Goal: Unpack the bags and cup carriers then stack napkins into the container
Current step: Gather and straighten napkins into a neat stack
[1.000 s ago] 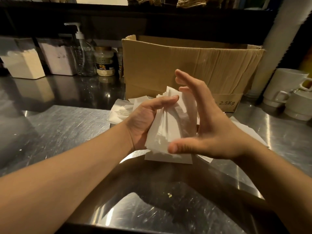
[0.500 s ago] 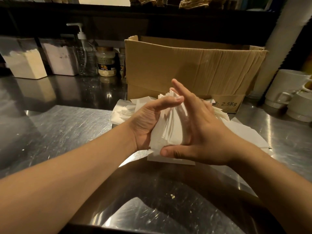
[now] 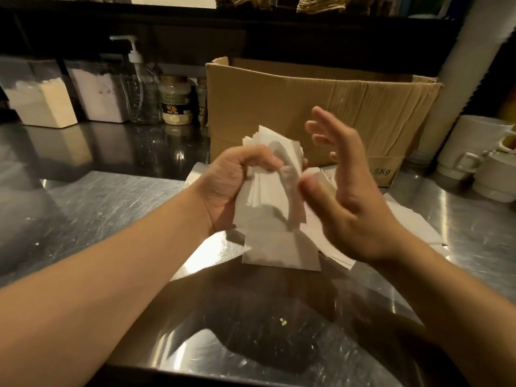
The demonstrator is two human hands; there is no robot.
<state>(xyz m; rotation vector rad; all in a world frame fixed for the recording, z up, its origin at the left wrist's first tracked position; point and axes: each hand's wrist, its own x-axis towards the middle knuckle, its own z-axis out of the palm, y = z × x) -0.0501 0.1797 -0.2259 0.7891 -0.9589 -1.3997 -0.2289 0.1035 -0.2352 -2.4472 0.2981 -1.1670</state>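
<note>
A thick stack of white napkins [image 3: 268, 188] stands on edge above the steel counter, gripped by my left hand [image 3: 231, 182] with fingers curled over its top. My right hand [image 3: 343, 191] hovers just to the right of the stack, fingers straight and spread, palm facing it, not gripping. More loose white napkins [image 3: 282, 252] lie flat on the counter under and behind both hands. An open brown cardboard box [image 3: 321, 101] stands right behind the napkins.
The steel counter [image 3: 97, 208] stretches left and toward me. At the back left stand two powder-filled tubs [image 3: 44, 101], a pump bottle [image 3: 139, 88] and a small jar [image 3: 176, 99]. White mugs [image 3: 480, 152] are stacked at the right edge.
My right hand has lifted off the stack and opened to the right. My left hand's fingers have curled tighter over the top of the napkins.
</note>
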